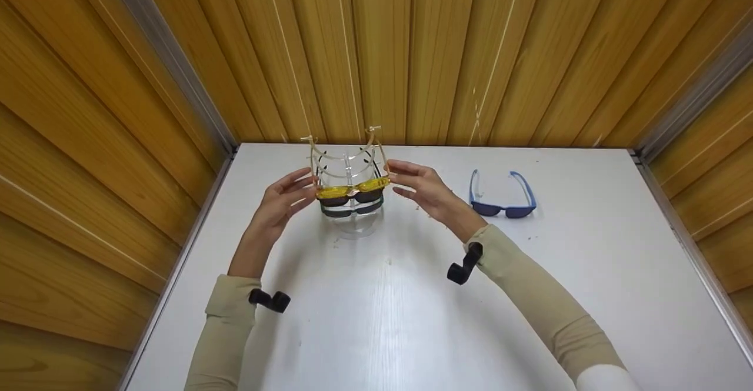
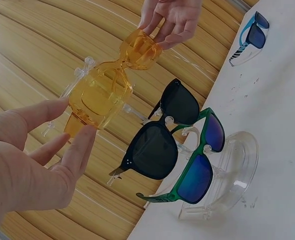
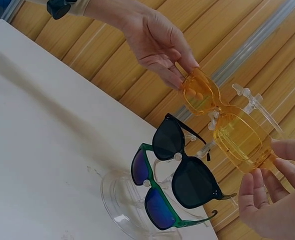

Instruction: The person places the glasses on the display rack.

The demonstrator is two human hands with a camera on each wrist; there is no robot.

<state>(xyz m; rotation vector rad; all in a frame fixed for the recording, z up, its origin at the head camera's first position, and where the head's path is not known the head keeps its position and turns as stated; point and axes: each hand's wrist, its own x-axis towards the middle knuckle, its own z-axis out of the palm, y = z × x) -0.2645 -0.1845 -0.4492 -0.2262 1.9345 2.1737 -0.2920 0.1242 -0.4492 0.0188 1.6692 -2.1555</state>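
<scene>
Yellow sunglasses (image 1: 333,192), translucent frame: one pair, at centre-left of the head frame, just above mid-height, between two hands. Temples unfolded, extending toward the top of the frame.

Left hand (image 1: 288,196): at the left end of the yellow pair; grasping, thumb and fingers pinching the frame's outer edge beside the lens. In the left wrist view it enters from the lower left, the pair lying just beyond its fingertips.

Right hand (image 1: 428,190): at the right end of the same pair; grasping, fingers pinching the opposite outer corner. In the right wrist view it reaches down from the top, the pair running from its fingertips toward the lower right.

Display stand (image 1: 356,235), clear, with a rounded base: behind and below the yellow pair. Whether that pair touches its top crossbar cannot be told.

Black sunglasses (image 2: 155,150): on the stand, centre of the left wrist frame, below the yellow pair and apart from both hands.

Green-framed sunglasses (image 2: 195,177), blue-violet lenses: on the stand, below the black pair.

Blue sunglasses (image 1: 517,211), dark lenses: on the white table (image 1: 382,320), right of centre in the head frame, temples open, beyond the right hand.
</scene>
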